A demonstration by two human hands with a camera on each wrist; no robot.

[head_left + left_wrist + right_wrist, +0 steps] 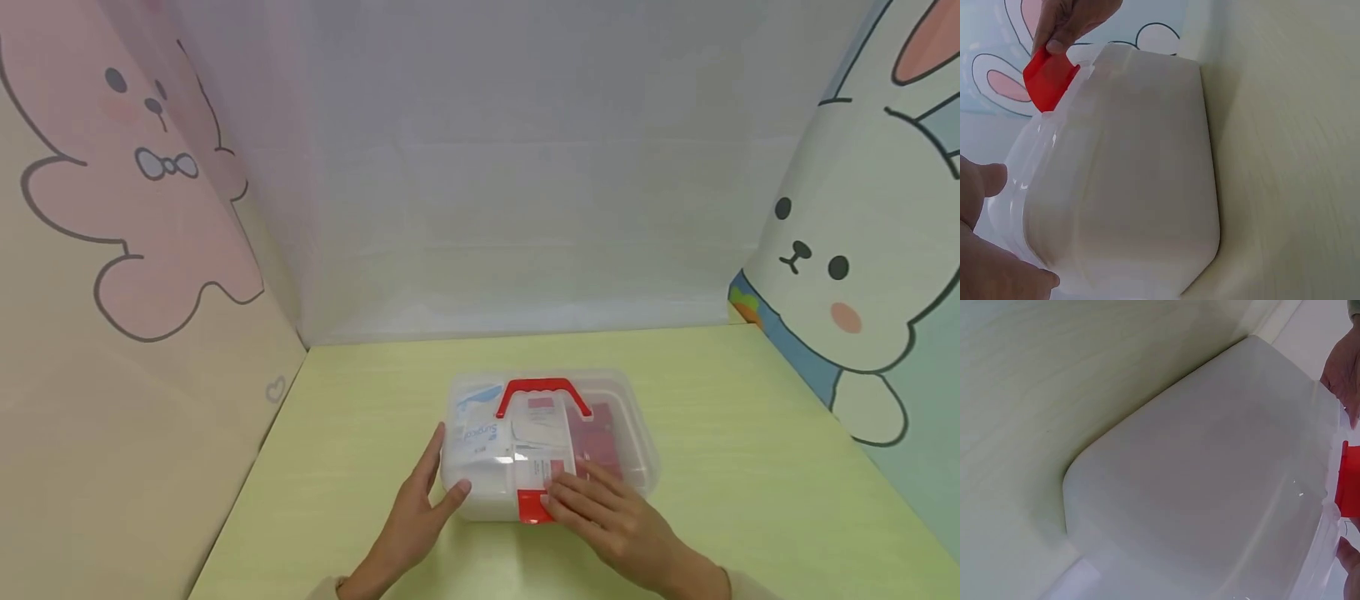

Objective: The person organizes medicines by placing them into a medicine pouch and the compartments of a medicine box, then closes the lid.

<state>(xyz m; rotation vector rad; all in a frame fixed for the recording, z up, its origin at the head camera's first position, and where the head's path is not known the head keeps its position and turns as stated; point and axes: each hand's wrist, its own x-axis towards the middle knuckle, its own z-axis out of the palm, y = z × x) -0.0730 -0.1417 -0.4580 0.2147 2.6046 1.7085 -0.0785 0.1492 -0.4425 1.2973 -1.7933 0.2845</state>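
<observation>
A translucent plastic storage box (483,504) stands on the table, with a clear lid (636,450) and a red carrying handle (542,385) on top. Through the lid show a blue-and-white pack (480,433) lettered "Surgical", white packets with red labels and a dark red item (596,437). My right hand (618,525) pinches the red latch (1050,78) at the front between thumb and fingers; the flap stands out from the lid in the left wrist view. My left hand (416,512) rests against the left front corner, fingers extended along the side, thumb at the lid's edge.
The box sits near the middle of a pale yellow-green table (360,400). A whitish sheet (517,208) hangs along the back edge. Side panels carry a pink cartoon animal (172,217) on the left and a white rabbit (862,250) on the right.
</observation>
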